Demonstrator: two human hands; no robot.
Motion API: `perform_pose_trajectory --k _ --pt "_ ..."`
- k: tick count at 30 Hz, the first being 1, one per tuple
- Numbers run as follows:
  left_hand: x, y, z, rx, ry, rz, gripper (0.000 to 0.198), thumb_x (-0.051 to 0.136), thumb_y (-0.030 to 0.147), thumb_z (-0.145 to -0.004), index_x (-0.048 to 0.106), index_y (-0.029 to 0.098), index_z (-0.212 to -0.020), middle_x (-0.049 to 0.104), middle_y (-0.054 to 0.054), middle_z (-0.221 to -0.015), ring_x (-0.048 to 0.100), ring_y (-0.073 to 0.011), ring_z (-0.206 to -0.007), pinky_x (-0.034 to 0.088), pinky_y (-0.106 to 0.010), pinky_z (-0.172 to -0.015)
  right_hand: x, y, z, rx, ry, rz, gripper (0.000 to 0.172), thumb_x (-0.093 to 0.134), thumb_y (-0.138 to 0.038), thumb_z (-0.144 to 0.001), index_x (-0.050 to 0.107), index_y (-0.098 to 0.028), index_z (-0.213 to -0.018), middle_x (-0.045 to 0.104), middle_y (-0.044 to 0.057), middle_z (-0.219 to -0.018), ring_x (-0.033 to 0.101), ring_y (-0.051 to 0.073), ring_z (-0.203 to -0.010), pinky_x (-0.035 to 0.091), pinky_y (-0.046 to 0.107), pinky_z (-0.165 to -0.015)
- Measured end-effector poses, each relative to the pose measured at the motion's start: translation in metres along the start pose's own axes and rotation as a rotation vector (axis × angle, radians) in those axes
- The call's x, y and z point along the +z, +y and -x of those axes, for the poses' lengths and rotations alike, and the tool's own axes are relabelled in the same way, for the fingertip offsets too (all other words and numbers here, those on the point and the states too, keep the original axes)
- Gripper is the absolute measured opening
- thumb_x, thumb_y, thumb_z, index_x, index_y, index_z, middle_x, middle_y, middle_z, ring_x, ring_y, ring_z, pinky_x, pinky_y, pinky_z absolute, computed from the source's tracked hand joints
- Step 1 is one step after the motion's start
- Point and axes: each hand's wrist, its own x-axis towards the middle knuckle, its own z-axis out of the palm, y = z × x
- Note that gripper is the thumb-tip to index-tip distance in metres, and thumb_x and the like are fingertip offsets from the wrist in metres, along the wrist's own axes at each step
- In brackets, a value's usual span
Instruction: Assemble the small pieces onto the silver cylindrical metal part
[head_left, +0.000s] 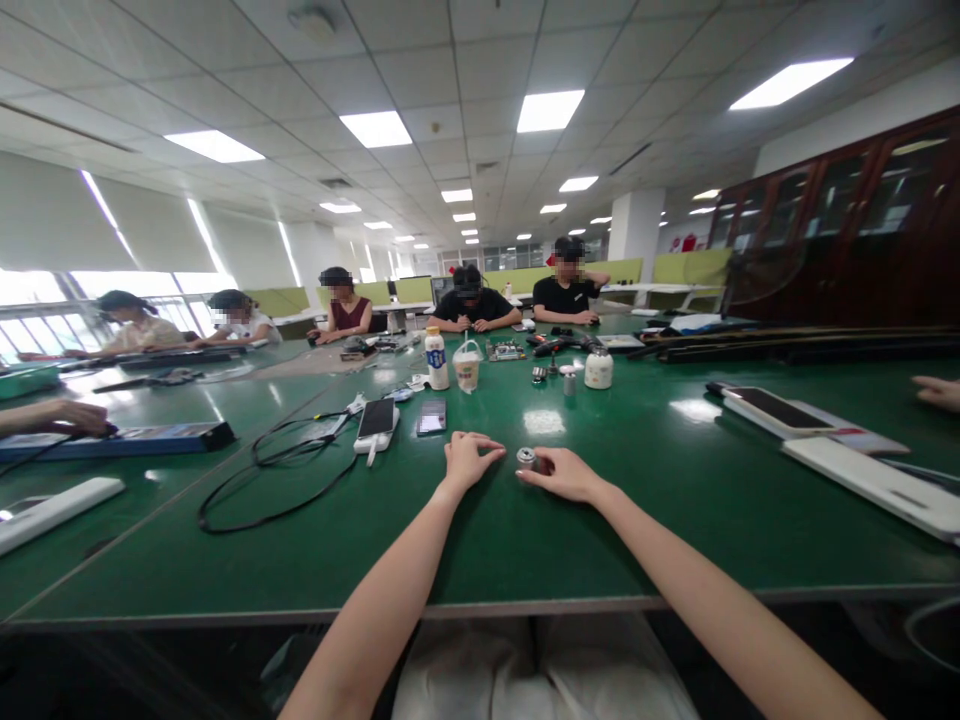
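Observation:
A small silver metal cylinder (526,458) with a dark-marked top stands upright on the green table. My right hand (566,474) reaches it from the right, its thumb and fingertips closed at the cylinder's side. On the other side, my left hand (471,460) rests on the table with fingers stretched towards the cylinder; a gap separates them, and nothing shows in its fingers. Farther back are another silver cylinder (569,384) and a small shiny metal piece (538,375), both apart from my hands.
Beyond my hands stand a white bottle (436,360), a lidded cup (466,368) and a white jar (598,370). A phone (376,420) with a looped black cable (225,500) lies left. White devices (874,482) lie right. Several people sit around; other hands show at both sides.

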Motion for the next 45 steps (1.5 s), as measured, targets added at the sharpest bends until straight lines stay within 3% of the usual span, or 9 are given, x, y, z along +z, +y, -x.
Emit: perform_pose_trajectory --k 4,7,12,22,30,36,39,42,45 --pt "-0.007 0.02 -0.003 0.124 0.0 0.115 0.015 0.066 0.035 -0.084 0.077 0.027 -0.091 0.077 -0.003 -0.095 0.063 -0.023 -0.096 0.045 -0.036 -0.09 0.0 0.001 0.0 -0.005 -0.003 -0.013 0.043 0.058 -0.06 -0.083 0.059 -0.019 -0.072 0.056 -0.002 -0.062 0.05 0.013 -0.056 0.032 0.024 -0.053" --pt "-0.009 0.034 0.001 0.199 -0.031 0.168 0.011 0.069 0.031 -0.083 0.077 0.027 -0.088 0.077 -0.002 -0.091 0.064 -0.0222 -0.094 0.045 -0.035 -0.089 0.0 0.0 0.0 -0.006 -0.012 -0.026 0.042 0.059 -0.06 -0.083 0.062 -0.019 -0.076 0.057 -0.002 -0.063 0.05 0.013 -0.057 0.033 0.024 -0.054" --pt "-0.005 0.041 0.008 0.223 -0.056 0.2 0.007 0.07 0.027 -0.081 0.077 0.025 -0.083 0.077 -0.001 -0.086 0.064 -0.0222 -0.091 0.045 -0.035 -0.088 0.0 -0.001 0.001 0.002 -0.021 -0.039 0.04 0.059 -0.058 -0.083 0.064 -0.019 -0.082 0.057 -0.003 -0.063 0.05 0.012 -0.056 0.033 0.023 -0.054" --pt "0.006 0.045 0.014 0.166 0.004 0.249 0.012 0.067 0.03 -0.084 0.074 0.021 -0.086 0.074 -0.003 -0.086 0.065 -0.0202 -0.084 0.048 -0.033 -0.08 0.001 -0.001 0.001 0.017 -0.014 -0.049 0.042 0.06 -0.059 -0.082 0.065 -0.018 -0.077 0.057 -0.002 -0.062 0.049 0.012 -0.056 0.032 0.023 -0.053" --pt "0.006 0.048 0.014 0.141 -0.046 0.321 0.013 0.066 0.032 -0.083 0.072 0.02 -0.083 0.073 -0.003 -0.078 0.067 -0.0177 -0.075 0.051 -0.03 -0.075 0.002 0.0 0.0 0.036 -0.027 -0.08 0.037 0.062 -0.053 -0.082 0.066 -0.017 -0.076 0.057 -0.002 -0.061 0.048 0.012 -0.055 0.031 0.024 -0.053" --pt "0.007 0.048 0.012 0.069 -0.061 0.424 0.028 0.078 0.031 -0.073 0.068 0.019 -0.097 0.076 -0.006 -0.096 0.071 -0.0213 -0.092 0.053 -0.032 -0.082 0.004 0.001 -0.001 0.051 -0.052 -0.129 0.038 0.062 -0.052 -0.082 0.065 -0.016 -0.07 0.055 -0.002 -0.058 0.046 0.012 -0.054 0.031 0.024 -0.052" --pt "0.003 0.048 0.009 0.033 -0.074 0.479 0.037 0.081 0.032 -0.07 0.067 0.019 -0.101 0.077 -0.004 -0.08 0.074 -0.0205 -0.083 0.055 -0.029 -0.076 0.002 0.0 -0.001 0.055 -0.066 -0.148 0.037 0.062 -0.052 -0.082 0.067 -0.016 -0.073 0.055 -0.002 -0.059 0.046 0.012 -0.054 0.031 0.023 -0.052" --pt "-0.004 0.042 0.002 -0.054 0.007 0.479 0.032 0.071 0.045 -0.078 0.068 0.017 -0.093 0.068 0.001 -0.052 0.072 -0.0194 -0.061 0.054 -0.028 -0.062 0.0 -0.001 -0.002 0.056 -0.074 -0.162 0.036 0.063 -0.052 -0.082 0.07 -0.016 -0.079 0.055 -0.002 -0.06 0.046 0.012 -0.055 0.031 0.023 -0.052" --pt "-0.009 0.035 -0.003 -0.106 0.092 0.481 0.033 0.062 0.048 -0.085 0.064 0.017 -0.096 0.07 -0.001 -0.058 0.072 -0.0194 -0.063 0.052 -0.028 -0.061 0.0 0.0 -0.002 0.054 -0.073 -0.167 0.039 0.063 -0.054 -0.081 0.071 -0.016 -0.08 0.054 -0.003 -0.059 0.045 0.012 -0.055 0.03 0.023 -0.051"
